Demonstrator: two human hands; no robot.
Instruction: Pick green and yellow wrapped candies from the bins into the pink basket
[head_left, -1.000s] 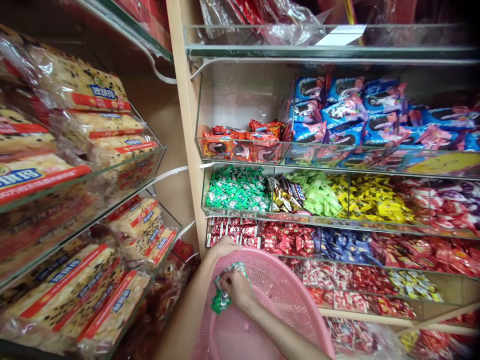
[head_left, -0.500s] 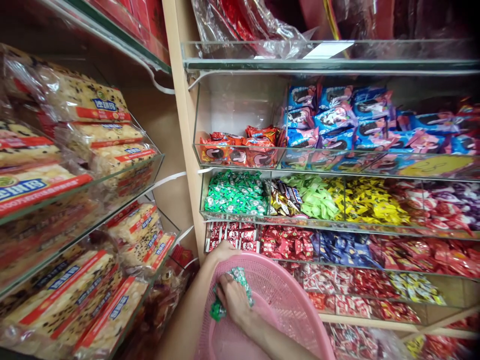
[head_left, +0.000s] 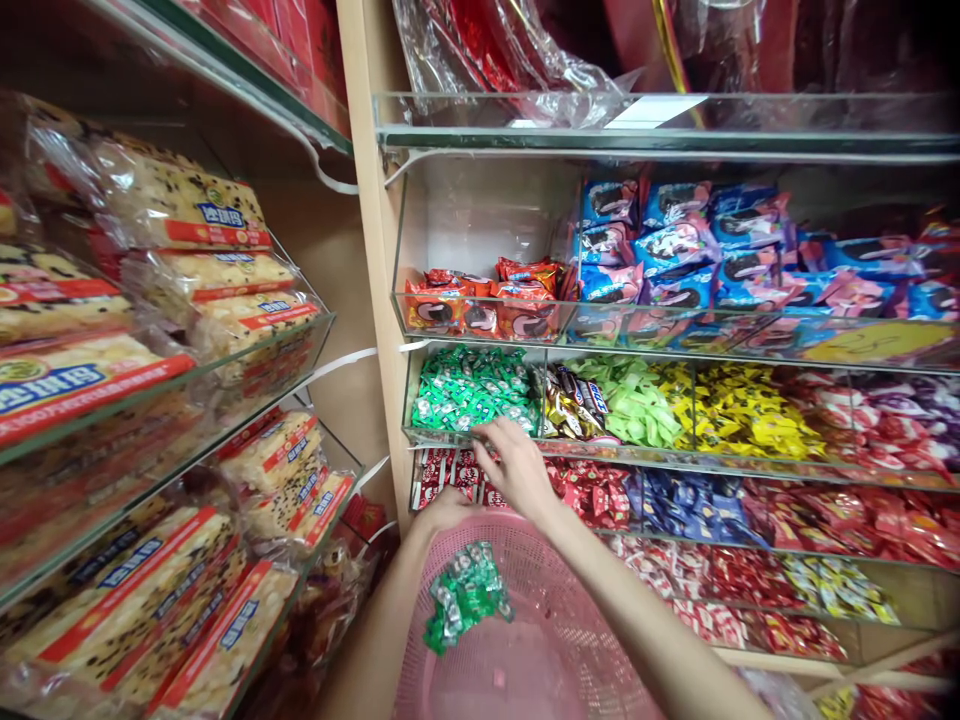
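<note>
My left hand [head_left: 448,508] grips the far rim of a pink plastic basket [head_left: 592,610]; its fingers are partly hidden behind the rim. Inside the basket lies a heap of green-wrapped candies [head_left: 469,595]. Above the basket, my right hand [head_left: 516,465] is raised with fingers apart and nothing in it, just in front of the lower edge of the bin of green candies [head_left: 472,390]. Red-and-white packets [head_left: 446,475] show on the shelf behind my hands.
Glass-fronted shelves hold chocolate bars [head_left: 574,400], light green candies [head_left: 641,405], yellow candies [head_left: 750,410] and blue packets [head_left: 675,270]. Wrapped sesame snacks [head_left: 180,200] fill shelves at the left. A wooden post [head_left: 375,250] stands between the two shelf units.
My right hand has let go of the green candies, which now lie in the basket, and has moved up toward the green candy bin. My left hand stays at the rim.
</note>
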